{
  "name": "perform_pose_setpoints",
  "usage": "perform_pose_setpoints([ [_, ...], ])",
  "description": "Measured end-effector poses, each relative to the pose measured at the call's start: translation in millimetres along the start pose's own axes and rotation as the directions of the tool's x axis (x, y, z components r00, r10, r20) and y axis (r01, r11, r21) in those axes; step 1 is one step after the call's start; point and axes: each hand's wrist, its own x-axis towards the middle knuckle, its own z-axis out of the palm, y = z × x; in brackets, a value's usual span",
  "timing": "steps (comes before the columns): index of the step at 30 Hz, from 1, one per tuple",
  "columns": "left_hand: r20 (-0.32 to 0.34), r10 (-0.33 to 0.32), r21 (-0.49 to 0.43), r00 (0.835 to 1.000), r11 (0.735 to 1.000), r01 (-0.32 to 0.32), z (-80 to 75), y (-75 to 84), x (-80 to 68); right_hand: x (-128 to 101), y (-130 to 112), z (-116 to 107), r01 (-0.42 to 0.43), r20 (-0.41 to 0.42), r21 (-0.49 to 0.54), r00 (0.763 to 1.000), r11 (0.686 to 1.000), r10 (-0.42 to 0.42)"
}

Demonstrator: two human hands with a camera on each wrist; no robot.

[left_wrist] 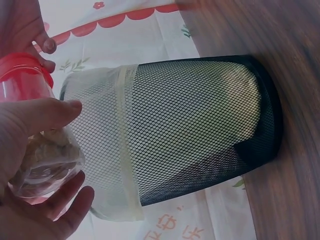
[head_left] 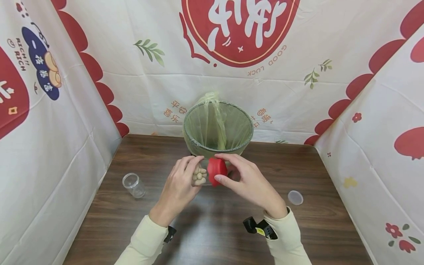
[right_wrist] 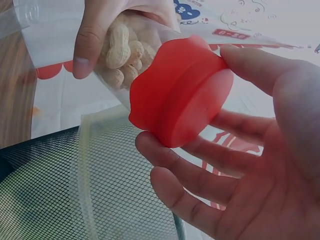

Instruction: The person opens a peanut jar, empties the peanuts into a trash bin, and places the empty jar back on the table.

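Above the dark wooden worktop (head_left: 212, 228), the left hand (head_left: 180, 186) grips a small clear plastic jar of peanuts (head_left: 200, 175); the right hand (head_left: 246, 180) curls round its red screw lid (head_left: 216, 170). Light, rigid, probably slippery: hold the body firmly, twist at the lid's rim.

Dark wood table (head_left: 212, 228): mesh bin (head_left: 218, 127), empty jar (head_left: 133, 185), clear lid (head_left: 295, 197).

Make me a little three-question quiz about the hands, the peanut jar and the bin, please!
1. True or false: the red lid is on the peanut jar.
2. Which hand grips the jar's clear body: left hand or right hand?
3. What lines the mesh bin?

Key: 1 true. 2 left hand; the right hand's fingers hold the lid. 3 A thin yellowish plastic bag.
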Motion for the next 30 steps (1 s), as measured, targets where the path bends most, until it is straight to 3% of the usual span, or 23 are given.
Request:
perform_pose_setpoints([
  [7,0.143,-0.096,-0.096,0.985,0.989,0.111,-2.3,2.5,-2.5,-2,3,-3,0.118,-0.009,-0.04,0.993,0.992,-0.119],
  [11,0.18,-0.124,-0.11,0.976,0.983,0.146,-2.5,3.6,-3.8,-3,5,-5,0.16,-0.008,-0.062,0.987,0.985,-0.16],
  [21,0.161,-0.12,-0.103,0.98,0.985,0.138,-4.4,4.3,-2.1,-5,5,-11,0.13,-0.014,-0.04,0.991,0.991,-0.131],
  [30,0.146,-0.168,-0.128,0.975,0.974,0.187,-3.7,3.3,-1.5,-6,8,-22,0.142,-0.036,-0.081,0.989,0.987,-0.145],
])
